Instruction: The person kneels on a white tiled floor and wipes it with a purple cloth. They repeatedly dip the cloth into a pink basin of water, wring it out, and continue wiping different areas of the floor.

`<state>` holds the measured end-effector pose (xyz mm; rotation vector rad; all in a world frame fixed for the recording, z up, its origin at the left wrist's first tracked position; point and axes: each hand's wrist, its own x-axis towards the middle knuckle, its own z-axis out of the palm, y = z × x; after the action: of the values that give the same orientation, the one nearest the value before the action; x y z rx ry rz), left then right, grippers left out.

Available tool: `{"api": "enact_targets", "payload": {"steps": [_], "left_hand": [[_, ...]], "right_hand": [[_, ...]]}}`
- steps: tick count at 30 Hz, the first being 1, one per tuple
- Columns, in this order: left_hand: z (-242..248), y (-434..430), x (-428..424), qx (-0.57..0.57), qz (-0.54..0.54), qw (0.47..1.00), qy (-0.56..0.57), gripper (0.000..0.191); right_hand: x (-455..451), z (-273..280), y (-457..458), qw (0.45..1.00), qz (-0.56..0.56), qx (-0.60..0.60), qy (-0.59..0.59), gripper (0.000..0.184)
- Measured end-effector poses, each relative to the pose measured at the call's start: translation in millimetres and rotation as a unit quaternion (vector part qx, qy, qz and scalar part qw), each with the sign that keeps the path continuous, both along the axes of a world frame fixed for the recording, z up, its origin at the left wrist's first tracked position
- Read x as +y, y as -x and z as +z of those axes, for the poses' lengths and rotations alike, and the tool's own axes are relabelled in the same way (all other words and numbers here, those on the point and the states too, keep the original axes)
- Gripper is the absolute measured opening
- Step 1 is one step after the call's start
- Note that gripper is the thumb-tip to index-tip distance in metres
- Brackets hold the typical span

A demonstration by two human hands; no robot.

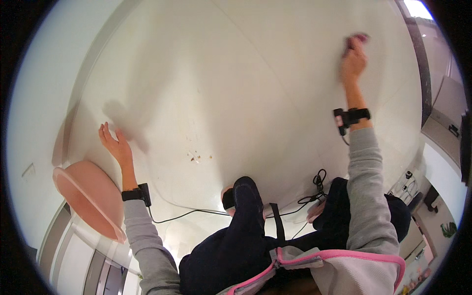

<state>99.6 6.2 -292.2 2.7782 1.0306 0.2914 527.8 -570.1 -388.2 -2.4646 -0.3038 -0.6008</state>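
My right hand (354, 64) is stretched far out at the upper right, closed on a dark red cloth (361, 37) against the pale floor (250, 92); both are blurred. At the left, my left hand (117, 145) is raised with fingers apart and holds nothing, its shadow beside it. A pink plastic basin (92, 199) stands tilted on its side near my left wrist. Small brown crumbs (192, 159) lie on the floor between my hands, nearer the left one. Each wrist wears a black strapped device.
Black cables (195, 211) run along the floor by my shoes, with a bundled coil (313, 199) near my right knee. A wall with a grey skirting (86, 62) bounds the left side. A dark threshold strip (420, 62) crosses the right.
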Motion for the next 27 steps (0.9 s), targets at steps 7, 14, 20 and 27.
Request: {"api": "enact_targets", "payload": {"steps": [7, 14, 20, 27], "left_hand": [[-22, -14, 26, 0.011, -0.069, 0.997, -0.016, 0.046], [-39, -35, 13, -0.011, -0.024, 0.997, -0.069, 0.048], [-22, -49, -2, -0.019, 0.011, 0.998, -0.054, 0.048], [-16, -48, -8, 0.001, 0.036, 0.998, -0.047, 0.050]], "right_hand": [[278, 14, 174, 0.940, 0.298, 0.137, -0.093, 0.033], [368, 96, 191, 0.659, 0.429, 0.549, -0.284, 0.027], [249, 120, 22, 0.692, 0.295, 0.380, -0.538, 0.047], [81, 54, -90, 0.947, -0.125, 0.230, -0.184, 0.040]]}}
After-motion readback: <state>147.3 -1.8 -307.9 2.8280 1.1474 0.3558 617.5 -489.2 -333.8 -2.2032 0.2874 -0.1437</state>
